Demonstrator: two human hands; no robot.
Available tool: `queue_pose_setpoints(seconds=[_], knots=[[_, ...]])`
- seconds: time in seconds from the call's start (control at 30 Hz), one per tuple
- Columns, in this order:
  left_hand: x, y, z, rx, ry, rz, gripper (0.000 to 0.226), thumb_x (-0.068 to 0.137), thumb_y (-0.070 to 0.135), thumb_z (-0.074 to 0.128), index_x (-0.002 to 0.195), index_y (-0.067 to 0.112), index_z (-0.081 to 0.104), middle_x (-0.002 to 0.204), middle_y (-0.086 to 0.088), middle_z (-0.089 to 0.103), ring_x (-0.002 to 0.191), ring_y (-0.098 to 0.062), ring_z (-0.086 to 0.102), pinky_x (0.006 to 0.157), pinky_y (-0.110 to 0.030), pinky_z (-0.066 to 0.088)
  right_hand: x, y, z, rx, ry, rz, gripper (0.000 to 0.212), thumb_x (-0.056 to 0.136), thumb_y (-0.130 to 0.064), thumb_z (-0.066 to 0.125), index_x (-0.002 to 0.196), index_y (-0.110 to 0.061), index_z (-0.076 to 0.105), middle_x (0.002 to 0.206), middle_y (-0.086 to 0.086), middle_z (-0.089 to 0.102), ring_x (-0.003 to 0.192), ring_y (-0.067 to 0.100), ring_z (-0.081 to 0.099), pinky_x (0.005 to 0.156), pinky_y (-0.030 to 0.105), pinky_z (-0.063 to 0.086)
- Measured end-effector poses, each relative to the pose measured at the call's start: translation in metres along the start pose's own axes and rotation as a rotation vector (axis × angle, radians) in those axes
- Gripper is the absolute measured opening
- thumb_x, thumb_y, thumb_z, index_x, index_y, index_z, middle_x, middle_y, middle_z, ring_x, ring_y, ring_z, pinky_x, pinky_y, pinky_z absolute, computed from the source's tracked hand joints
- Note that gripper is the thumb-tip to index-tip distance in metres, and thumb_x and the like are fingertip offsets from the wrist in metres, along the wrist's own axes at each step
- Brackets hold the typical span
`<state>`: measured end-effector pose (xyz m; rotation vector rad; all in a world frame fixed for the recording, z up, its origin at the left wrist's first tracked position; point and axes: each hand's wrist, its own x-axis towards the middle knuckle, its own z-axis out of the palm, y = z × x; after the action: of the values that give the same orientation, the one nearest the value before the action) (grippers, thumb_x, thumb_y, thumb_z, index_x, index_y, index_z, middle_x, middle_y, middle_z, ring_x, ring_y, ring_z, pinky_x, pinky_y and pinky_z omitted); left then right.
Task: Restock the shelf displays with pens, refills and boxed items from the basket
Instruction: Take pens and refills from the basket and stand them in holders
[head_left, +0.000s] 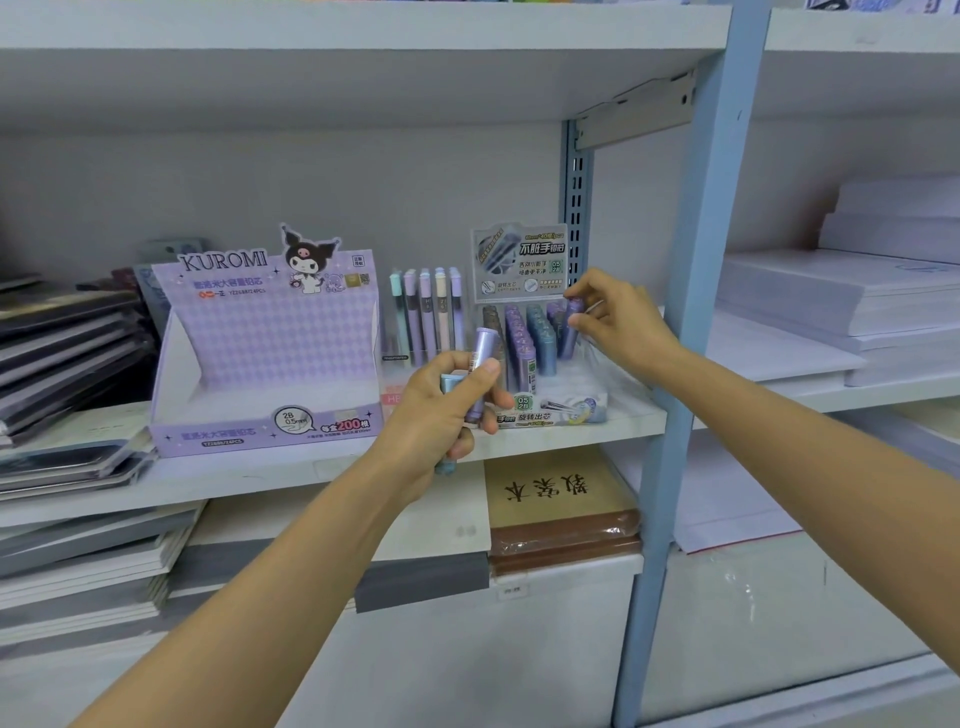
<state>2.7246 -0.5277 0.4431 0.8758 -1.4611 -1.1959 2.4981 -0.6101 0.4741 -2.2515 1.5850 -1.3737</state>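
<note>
Far left of the shelf (249, 470): a slanted pile of dark notebooks (67, 343), lying flat.

Next along: the purple Kuromi display box (265, 353), open at the front. I see only its pale floor inside.

Beside it: a clear pen holder (426, 317) with five pastel pieces standing upright in a row.

My left hand (447, 410) is raised in front of the shelf edge, between the Kuromi box and the refill tray. Its fingers are curled round a purple refill tube (482, 358), which sticks up past my thumb. A blue tube (451, 383) sits in the same grip. How many more are in the fist, I cannot tell.

Refill tray (550, 408): printed backing card upright behind it, rows of grey, purple and blue tubes standing close together.

My right hand (621, 322) is at the tray's right-hand row. Thumb and fingertips pinch the top of a second purple tube (570, 332), held upright and just beside the other tubes there.

Below the tray, one shelf down: brown-covered books (563, 501).

Right of the blue upright (696, 322): white paper stacks (831, 296).
</note>
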Motion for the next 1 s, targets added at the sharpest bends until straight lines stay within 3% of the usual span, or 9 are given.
queue_pose_setpoints(seconds=[0.13, 0.4, 0.57, 0.7, 0.77, 0.87, 1.0], knots=[[0.000, 0.000, -0.002, 0.008, 0.030, 0.020, 0.016, 0.096, 0.025, 0.058, 0.103, 0.012, 0.056, 0.078, -0.001, 0.070, 0.056, -0.009, 0.057, 0.035, -0.016, 0.030, 0.010, 0.001, -0.010, -0.046, -0.102, 0.032, 0.019, 0.088, -0.005, 0.067, 0.104, -0.011, 0.057, 0.096, 0.007, 0.061, 0.080, 0.031, 0.061, 0.081, 0.038, 0.051], [0.002, -0.001, -0.003, 0.011, 0.066, 0.048, 0.012, 0.094, 0.026, 0.060, 0.100, 0.015, 0.060, 0.080, -0.003, 0.071, 0.063, -0.011, 0.063, 0.034, -0.017, 0.031, 0.005, 0.003, 0.002, -0.028, -0.021, -0.005, 0.017, 0.089, -0.002, 0.065, 0.101, -0.010, 0.058, 0.093, 0.005, 0.060, 0.079, 0.027, 0.060, 0.078, 0.035, 0.052], [0.003, -0.002, -0.002, 0.020, 0.072, 0.039, 0.016, 0.094, 0.024, 0.060, 0.103, 0.011, 0.061, 0.077, -0.001, 0.070, 0.063, -0.010, 0.063, 0.034, -0.017, 0.031, 0.016, 0.000, 0.000, -0.092, -0.166, 0.005, 0.021, 0.087, -0.001, 0.067, 0.106, -0.007, 0.061, 0.089, 0.007, 0.060, 0.078, 0.024, 0.058, 0.084, 0.043, 0.053], [0.003, -0.001, -0.003, 0.022, 0.056, 0.034, 0.023, 0.093, 0.025, 0.061, 0.108, 0.006, 0.061, 0.077, -0.003, 0.070, 0.063, -0.010, 0.063, 0.034, -0.017, 0.032, 0.008, 0.002, 0.014, -0.043, -0.016, -0.002, 0.031, 0.089, -0.003, 0.064, 0.118, -0.011, 0.056, 0.088, 0.006, 0.059, 0.072, 0.016, 0.055, 0.075, 0.027, 0.049], [0.003, -0.001, -0.003, 0.025, 0.051, 0.036, 0.024, 0.094, 0.024, 0.061, 0.108, 0.005, 0.061, 0.078, -0.004, 0.070, 0.062, -0.010, 0.062, 0.034, -0.016, 0.032, 0.002, 0.005, 0.017, -0.046, 0.065, -0.033, 0.023, 0.088, -0.001, 0.065, 0.108, -0.009, 0.058, 0.095, 0.004, 0.057, 0.072, 0.014, 0.054, 0.072, 0.025, 0.048], [0.002, 0.000, -0.002, 0.027, 0.059, 0.034, 0.025, 0.093, 0.024, 0.061, 0.108, 0.004, 0.060, 0.079, -0.005, 0.071, 0.061, -0.010, 0.062, 0.034, -0.016, 0.032, 0.000, 0.010, 0.021, -0.091, 0.052, -0.026, 0.009, 0.087, -0.001, 0.065, 0.096, -0.003, 0.063, 0.102, 0.006, 0.050, 0.085, 0.023, 0.056, 0.082, 0.032, 0.049], [0.000, 0.003, 0.001, 0.046, 0.071, 0.033, 0.029, 0.092, 0.026, 0.063, 0.111, 0.005, 0.057, 0.079, -0.004, 0.073, 0.061, -0.009, 0.062, 0.036, -0.016, 0.034, -0.001, -0.003, 0.012, -0.063, 0.061, -0.026, 0.017, 0.094, -0.018, 0.060, 0.105, -0.006, 0.067, 0.112, 0.008, 0.049, 0.099, 0.018, 0.051, 0.090, 0.026, 0.042]])
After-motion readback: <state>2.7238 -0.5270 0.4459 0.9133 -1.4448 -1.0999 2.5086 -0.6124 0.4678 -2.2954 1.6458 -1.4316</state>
